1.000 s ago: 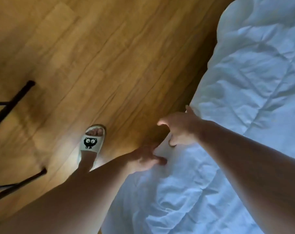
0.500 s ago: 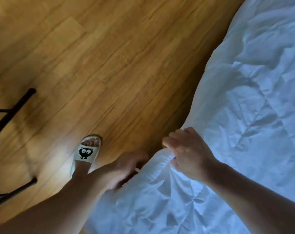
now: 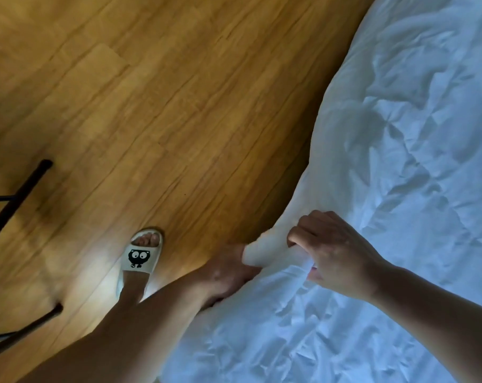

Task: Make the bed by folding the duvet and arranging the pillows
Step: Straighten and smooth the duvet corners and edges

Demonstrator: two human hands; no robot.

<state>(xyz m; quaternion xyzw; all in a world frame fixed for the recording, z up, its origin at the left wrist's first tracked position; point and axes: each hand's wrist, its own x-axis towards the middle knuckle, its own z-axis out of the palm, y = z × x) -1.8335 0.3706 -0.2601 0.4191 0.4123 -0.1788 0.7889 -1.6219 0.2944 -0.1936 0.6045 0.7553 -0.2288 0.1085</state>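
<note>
**A:** How is the duvet point(image 3: 386, 189) looking?

**B:** It is showing white and rumpled, creasing all over, with stitched quilt lines running across it. It is lying over the right side of the view, its edge hanging down beside the wooden floor point(image 3: 151, 106).

**A:** Where is it sitting against the hands?

**B:** The right hand point(image 3: 336, 252) is gripping a bunched corner at the edge, fingers curling over the top and thumb tucking under. The left hand point(image 3: 226, 272) is touching that same corner from the floor side. The cloth is covering its fingers, so I cannot tell whether it is clamping or lying loose.

**A:** Is anything printed showing?

**B:** A white slipper point(image 3: 140, 258) on the floor, just left of the left arm, is showing a black cartoon face with big round eyes.
</note>
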